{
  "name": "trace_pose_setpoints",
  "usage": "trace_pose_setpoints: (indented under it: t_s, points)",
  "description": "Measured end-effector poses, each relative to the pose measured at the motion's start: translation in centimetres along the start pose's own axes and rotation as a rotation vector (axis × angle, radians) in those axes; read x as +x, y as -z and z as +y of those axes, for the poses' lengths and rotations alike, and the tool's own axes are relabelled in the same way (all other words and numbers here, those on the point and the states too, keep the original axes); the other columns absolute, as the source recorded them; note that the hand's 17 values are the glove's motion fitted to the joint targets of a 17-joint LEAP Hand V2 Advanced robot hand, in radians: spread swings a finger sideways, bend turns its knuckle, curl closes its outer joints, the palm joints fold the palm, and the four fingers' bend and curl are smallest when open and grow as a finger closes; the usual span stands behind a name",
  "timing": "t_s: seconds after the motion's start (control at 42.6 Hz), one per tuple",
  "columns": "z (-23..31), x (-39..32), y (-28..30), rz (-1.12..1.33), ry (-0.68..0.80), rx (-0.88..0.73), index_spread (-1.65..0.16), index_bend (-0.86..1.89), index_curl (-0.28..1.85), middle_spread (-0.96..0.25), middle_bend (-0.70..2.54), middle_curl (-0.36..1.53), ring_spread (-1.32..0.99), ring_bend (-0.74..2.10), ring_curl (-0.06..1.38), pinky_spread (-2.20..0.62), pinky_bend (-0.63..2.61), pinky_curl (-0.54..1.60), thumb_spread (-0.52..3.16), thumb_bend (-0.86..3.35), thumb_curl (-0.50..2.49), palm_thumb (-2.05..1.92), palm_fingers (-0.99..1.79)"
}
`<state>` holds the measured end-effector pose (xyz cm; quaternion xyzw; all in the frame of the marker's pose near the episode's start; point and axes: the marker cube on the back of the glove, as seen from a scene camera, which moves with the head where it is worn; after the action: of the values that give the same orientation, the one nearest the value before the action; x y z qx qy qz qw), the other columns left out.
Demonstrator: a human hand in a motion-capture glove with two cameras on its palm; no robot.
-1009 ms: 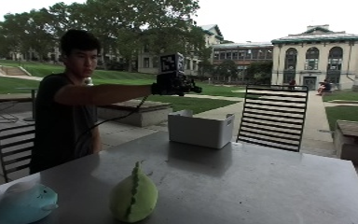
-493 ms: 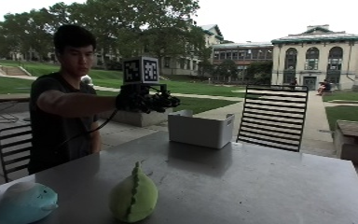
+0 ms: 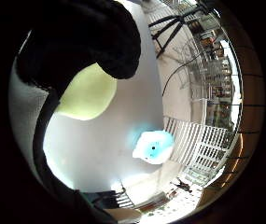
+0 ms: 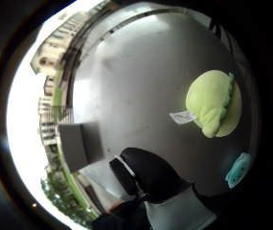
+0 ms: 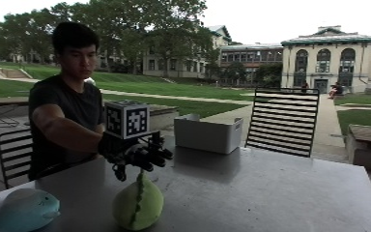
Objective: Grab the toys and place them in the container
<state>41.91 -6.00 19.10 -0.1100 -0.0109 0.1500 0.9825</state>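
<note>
Outdoors at a grey metal table (image 5: 269, 188), gloved right hand (image 5: 137, 154) out over the near end, hovering just above the green plush toy (image 5: 138, 205). Fingers hanging loosely curled, spread a little, closed on nothing; a gap visible between the fingertips and the top of the toy. Green toy upright on the tabletop, darker green ridge running down its front, directly under the hand. Seen from the thumb side of the palm, the same green toy (image 4: 213, 103) lying on the bare table with a small white tag (image 4: 183, 116) beside it, apart from the black-gloved finger (image 4: 148, 172) at the edge of the view. From the little-finger side, green toy (image 3: 87, 91) partly covered by a dark gloved finger (image 3: 83, 37) close to the lens; touching or not, cannot tell from there.

2nd toy, the blue plush (image 5: 26, 210), at the near corner of the table, beside the green one but not touching it; round, pale blue, with a lighter patch. Also showing in the little-finger view (image 3: 153, 145) with 1 dark eye, and as a sliver at the rim of the thumb view (image 4: 238, 170).

White container (image 5: 208, 134) at the far side of the table, well apart from both toys, open top; nothing visible inside from here. Black slatted chair (image 5: 283, 121) behind it.
</note>
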Motion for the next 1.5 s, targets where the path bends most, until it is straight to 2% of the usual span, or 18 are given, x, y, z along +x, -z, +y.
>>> trace_pose_setpoints:
  t_s: [0.352,0.422,0.61,0.634,0.798,0.892,1.056,1.126,1.197,1.291,1.361,1.502]
  points:
    - [-1.9,4.1,-7.3,-0.008,-0.064,-0.093,-0.35,0.12,0.26,-0.12,0.16,0.33,-0.14,0.18,0.22,0.07,1.13,0.39,0.95,-0.06,0.2,-0.06,-0.13]
    - [-2.0,4.6,-8.5,-0.01,-0.069,-0.124,-0.35,0.11,0.25,-0.13,0.16,0.33,-0.14,0.22,0.24,0.06,1.18,0.4,0.97,-0.02,0.22,-0.01,-0.06]
    - [-2.3,5.2,-10.4,0.012,-0.069,-0.16,-0.36,0.16,0.25,-0.12,0.12,0.3,-0.14,0.42,0.29,-0.05,1.33,0.42,1.11,0.22,0.31,0.44,0.16]
    - [-2.3,5.2,-10.5,0.015,-0.069,-0.164,-0.36,0.14,0.25,-0.12,0.14,0.3,-0.13,0.39,0.27,-0.03,1.32,0.41,1.11,0.17,0.3,0.36,0.09]
    - [-2.6,5.7,-11.3,0.024,-0.06,-0.167,-0.36,0.11,0.23,-0.12,0.09,0.25,-0.2,0.73,0.36,-0.28,1.46,0.41,1.13,0.32,0.38,0.65,0.41]
    - [-2.8,6.0,-11.2,0.019,-0.065,-0.158,-0.36,0.1,0.22,-0.16,0.21,0.28,-0.27,0.89,0.42,-0.36,1.36,0.39,1.12,0.33,0.42,0.7,0.54]
    - [-3.4,6.0,-10.6,0.017,-0.082,-0.132,-0.36,0.1,0.19,-0.24,0.39,0.35,-0.37,0.94,0.44,-0.42,1.25,0.36,1.05,0.35,0.48,0.78,0.73]
    - [-3.6,5.8,-10.4,0.047,-0.091,-0.107,-0.36,0.1,0.17,-0.28,0.52,0.39,-0.39,1.01,0.45,-0.44,1.16,0.33,0.99,0.41,0.53,0.9,0.91]
    - [-3.7,5.4,-10.3,0.074,-0.098,-0.078,-0.36,0.1,0.15,-0.3,0.68,0.45,-0.39,1.11,0.47,-0.47,1.02,0.29,1.05,0.54,0.57,1.02,1.14]
    - [-3.9,5.2,-10.3,0.081,-0.112,-0.054,-0.36,0.14,0.16,-0.32,0.78,0.49,-0.38,1.16,0.49,-0.49,0.92,0.28,1.14,0.62,0.6,1.06,1.2]
    - [-4.1,5.1,-10.2,0.067,-0.14,-0.042,-0.35,0.34,0.22,-0.32,0.9,0.52,-0.37,1.14,0.49,-0.51,0.79,0.26,1.23,0.68,0.61,1.06,1.37]
    - [-3.7,4.2,-9.9,0.032,-0.189,-0.016,-0.3,0.65,0.34,-0.3,0.95,0.54,-0.36,1.12,0.48,-0.54,0.69,0.25,1.4,0.78,0.63,1.05,1.44]
